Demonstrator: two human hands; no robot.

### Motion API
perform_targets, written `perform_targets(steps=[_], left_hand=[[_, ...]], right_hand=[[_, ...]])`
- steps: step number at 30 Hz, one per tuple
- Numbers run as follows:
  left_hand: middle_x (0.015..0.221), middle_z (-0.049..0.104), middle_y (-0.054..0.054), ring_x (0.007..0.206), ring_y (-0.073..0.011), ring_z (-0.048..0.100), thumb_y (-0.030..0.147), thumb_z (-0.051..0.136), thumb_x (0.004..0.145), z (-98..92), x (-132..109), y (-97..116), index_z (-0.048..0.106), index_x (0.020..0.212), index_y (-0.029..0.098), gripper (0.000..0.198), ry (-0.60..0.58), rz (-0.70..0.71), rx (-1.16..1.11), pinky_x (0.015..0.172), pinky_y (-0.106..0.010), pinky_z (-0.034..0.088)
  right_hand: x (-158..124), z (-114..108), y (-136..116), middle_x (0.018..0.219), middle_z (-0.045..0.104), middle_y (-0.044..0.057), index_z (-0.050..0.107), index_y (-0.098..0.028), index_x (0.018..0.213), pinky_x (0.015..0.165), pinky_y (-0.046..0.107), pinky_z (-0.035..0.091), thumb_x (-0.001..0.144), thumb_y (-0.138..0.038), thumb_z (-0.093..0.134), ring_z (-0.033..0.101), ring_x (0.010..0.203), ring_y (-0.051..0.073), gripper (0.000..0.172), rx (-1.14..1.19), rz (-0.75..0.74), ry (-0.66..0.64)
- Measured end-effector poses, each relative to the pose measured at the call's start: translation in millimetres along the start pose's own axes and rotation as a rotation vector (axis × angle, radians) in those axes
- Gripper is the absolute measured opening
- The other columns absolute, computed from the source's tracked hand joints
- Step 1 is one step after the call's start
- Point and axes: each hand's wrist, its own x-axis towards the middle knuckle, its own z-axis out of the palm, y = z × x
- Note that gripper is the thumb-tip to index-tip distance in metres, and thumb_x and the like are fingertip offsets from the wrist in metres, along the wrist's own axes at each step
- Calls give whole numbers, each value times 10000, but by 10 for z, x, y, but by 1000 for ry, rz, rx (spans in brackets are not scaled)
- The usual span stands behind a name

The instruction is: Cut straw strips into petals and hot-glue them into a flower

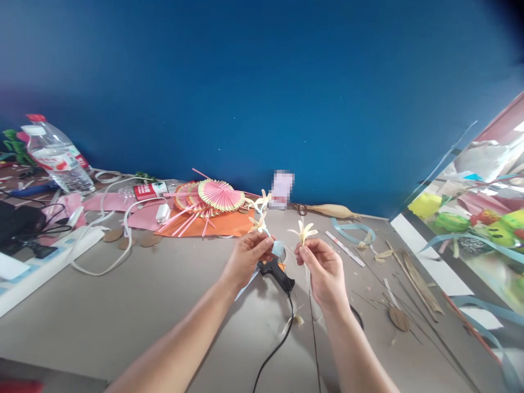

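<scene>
My left hand (250,258) is closed on a stem wrapped in light blue, which bears cream-coloured flowers (258,222) at its upper end. A loose piece of light blue tape (278,249) sticks out beside its fingertips. Between thumb and fingers, my right hand (325,270) pinches a single cream artificial flower (303,232), petals upward. The two hands are apart, with the flowers not touching. Below and between them a black hot glue gun (279,274) lies on the table, its nozzle end partly hidden by my left hand.
Pink and orange paper fans (221,196) lie at the back, near a toppled bottle (149,191). Two bottles stand far left, by a white power strip (49,267). Thin sticks (413,284), blue ribbon (352,234) and a brown disc (398,319) lie on the right. A blue wall rises behind.
</scene>
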Motion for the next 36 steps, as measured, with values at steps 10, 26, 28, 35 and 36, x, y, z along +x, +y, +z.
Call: perform_targets(steps=[10,26,28,35,36], left_hand=[[688,638,-33,602,-123,585,344,642,675,55,-61,41,591,703,135,217,-66,4,46,531,-212,438],[523,599,2,474,-106,558,355,611,705,64,-90,39,566,711,145,215,-131,34,143,474,-203,419],[532,600,8,486,-110,564,348,616,701,59,-79,32,565,707,149,205,-78,61,170,471,-200,420],[569,609,-7,528,-138,589,359,614,693,57,-58,9,589,734,149,216,2,57,233,478,-211,426],[574,607,-7,532,-139,589,361,616,690,58,-58,7,589,730,149,218,0,53,231,477,-212,426]], right_hand=[[-12,89,74,604,551,-26,577,-183,699,509,216,373,722,-304,617,458,515,87,129,131,114,-37],[-53,230,157,526,543,-31,562,-172,652,430,185,335,663,-339,660,494,494,91,194,361,392,-125],[-59,230,147,584,572,-29,567,-183,677,455,189,354,652,-303,669,507,525,94,160,343,346,-79],[-66,219,160,574,556,-14,609,-169,688,455,208,364,658,-345,660,482,517,102,186,123,215,15],[-70,220,166,571,554,-13,616,-168,695,452,209,365,658,-352,659,479,515,103,193,106,206,22]])
